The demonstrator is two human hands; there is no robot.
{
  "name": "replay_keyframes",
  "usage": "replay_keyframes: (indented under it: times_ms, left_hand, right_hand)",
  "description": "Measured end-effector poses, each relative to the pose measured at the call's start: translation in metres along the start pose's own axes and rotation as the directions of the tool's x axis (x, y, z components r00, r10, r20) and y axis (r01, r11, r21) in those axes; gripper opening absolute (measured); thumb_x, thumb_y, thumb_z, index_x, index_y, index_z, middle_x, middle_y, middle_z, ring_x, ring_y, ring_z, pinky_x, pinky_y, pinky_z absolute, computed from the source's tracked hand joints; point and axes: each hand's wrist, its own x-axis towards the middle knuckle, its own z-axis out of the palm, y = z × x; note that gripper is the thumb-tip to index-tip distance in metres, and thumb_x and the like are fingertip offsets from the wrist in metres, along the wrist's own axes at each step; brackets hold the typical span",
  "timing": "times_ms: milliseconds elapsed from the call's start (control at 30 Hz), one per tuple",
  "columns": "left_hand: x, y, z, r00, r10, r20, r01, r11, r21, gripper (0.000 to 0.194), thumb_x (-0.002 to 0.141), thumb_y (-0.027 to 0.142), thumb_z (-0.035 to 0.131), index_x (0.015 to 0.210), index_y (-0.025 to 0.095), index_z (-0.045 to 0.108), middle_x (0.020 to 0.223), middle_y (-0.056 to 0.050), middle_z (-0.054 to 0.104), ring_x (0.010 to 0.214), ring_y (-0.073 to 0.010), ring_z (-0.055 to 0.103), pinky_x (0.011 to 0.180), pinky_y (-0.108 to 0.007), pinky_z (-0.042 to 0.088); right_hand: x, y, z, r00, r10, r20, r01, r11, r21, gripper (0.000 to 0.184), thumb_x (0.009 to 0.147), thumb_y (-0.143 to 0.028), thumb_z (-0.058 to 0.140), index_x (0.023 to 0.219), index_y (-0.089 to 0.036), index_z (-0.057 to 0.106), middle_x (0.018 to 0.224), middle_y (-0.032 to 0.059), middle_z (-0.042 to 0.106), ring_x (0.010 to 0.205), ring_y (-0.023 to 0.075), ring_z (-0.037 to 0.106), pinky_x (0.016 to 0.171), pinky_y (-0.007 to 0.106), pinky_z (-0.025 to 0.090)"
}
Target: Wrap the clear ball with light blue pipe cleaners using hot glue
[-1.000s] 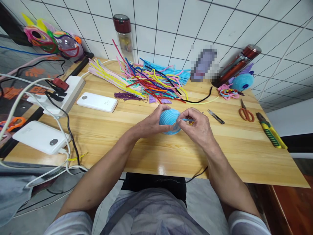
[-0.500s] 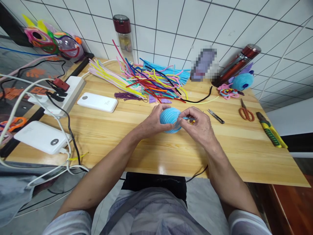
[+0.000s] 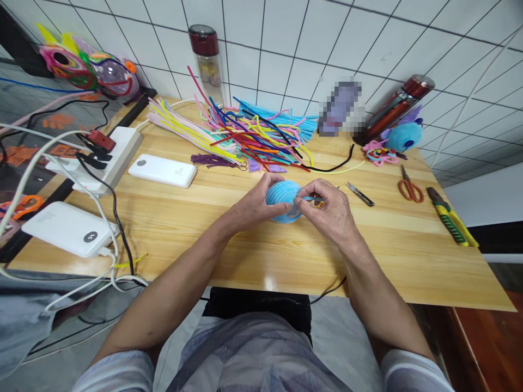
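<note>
A ball wound in rings of light blue pipe cleaner [image 3: 281, 195] is held just above the wooden table [image 3: 261, 256]. My left hand [image 3: 261, 198] wraps round its left side, thumb across the front and fingers behind. With thumb and forefinger, my right hand [image 3: 327, 204] pinches a blue pipe cleaner [image 3: 314, 199] at the ball's right side. A small yellow bit shows under the right fingers; what it belongs to is mostly hidden. Thread snips [image 3: 360, 194] lie just right of my right hand.
Behind the ball lies a heap of coloured pipe cleaners [image 3: 261, 133]. Scissors [image 3: 409, 188] and pliers [image 3: 449, 218] are at the right. White power banks [image 3: 163, 170] and a cabled power strip [image 3: 118, 158] occupy the left. A red flask [image 3: 396, 106] leans at the back right.
My right thumb and forefinger have shifted slightly left along the ball's right side. My left hand keeps its hold on the ball.
</note>
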Motion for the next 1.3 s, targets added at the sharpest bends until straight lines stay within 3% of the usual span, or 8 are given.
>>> replay_keyframes:
  times_ms: [233,467,733,933,1067,1300]
  left_hand:
    - [-0.001,0.005,0.002,1.0,0.011,-0.026,-0.009,0.997,0.074,0.062,0.086,0.051,0.076,0.132,0.02,0.049,0.136,-0.013,0.061,0.122,-0.0315,0.063,0.105,-0.048,0.055]
    - [-0.002,0.002,0.002,0.999,0.027,-0.038,-0.023,0.996,0.086,0.063,0.087,0.046,0.074,0.137,0.021,0.046,0.146,-0.016,0.06,0.134,-0.0355,0.06,0.116,-0.052,0.052]
    - [-0.003,0.002,-0.001,0.999,0.022,0.025,-0.024,0.996,0.086,0.067,0.093,0.052,0.072,0.144,0.019,0.044,0.154,-0.019,0.055,0.142,-0.0361,0.056,0.123,-0.056,0.048]
    - [-0.002,0.003,-0.002,1.0,0.016,0.008,-0.017,0.997,0.072,0.069,0.089,0.049,0.076,0.144,0.02,0.049,0.152,-0.018,0.058,0.139,-0.0365,0.059,0.121,-0.056,0.05]
    - [-0.001,0.0,-0.001,0.998,0.061,-0.014,-0.058,0.987,0.148,0.071,0.086,0.046,0.077,0.148,0.02,0.052,0.16,-0.019,0.054,0.15,-0.0395,0.051,0.13,-0.06,0.041]
    - [0.002,-0.007,0.006,0.994,0.073,-0.083,-0.059,0.985,0.159,0.07,0.086,0.046,0.081,0.144,0.02,0.053,0.152,-0.019,0.057,0.148,-0.0362,0.052,0.128,-0.057,0.043]
  right_hand:
    - [-0.001,0.0,-0.001,1.0,-0.011,-0.006,0.011,1.0,0.007,0.003,0.086,-0.024,0.074,0.083,-0.025,0.073,0.086,0.0023,0.076,0.077,0.0201,0.066,0.07,0.035,0.05]
    - [0.0,0.005,-0.003,1.0,-0.004,-0.013,0.004,1.0,-0.002,0.005,0.086,-0.024,0.071,0.081,-0.025,0.072,0.084,0.0016,0.074,0.075,0.0193,0.065,0.073,0.036,0.051]
    - [0.0,0.003,0.0,1.0,-0.014,-0.021,0.014,1.0,0.001,0.008,0.081,-0.019,0.068,0.077,-0.025,0.072,0.079,0.001,0.073,0.071,0.0186,0.062,0.072,0.036,0.051]
    - [0.0,0.001,0.0,1.0,-0.002,-0.018,0.002,1.0,0.0,0.009,0.08,-0.018,0.067,0.076,-0.025,0.071,0.078,0.0009,0.073,0.07,0.0186,0.061,0.071,0.035,0.051]
    - [0.0,0.001,0.0,1.0,-0.001,-0.013,0.001,1.0,0.007,0.008,0.081,-0.019,0.068,0.077,-0.025,0.071,0.079,0.0007,0.072,0.07,0.0182,0.06,0.071,0.035,0.05]
    - [0.002,0.002,-0.004,1.0,-0.004,0.001,0.004,1.0,-0.001,0.006,0.082,-0.021,0.068,0.078,-0.025,0.07,0.08,0.0009,0.073,0.072,0.0189,0.063,0.073,0.036,0.051]
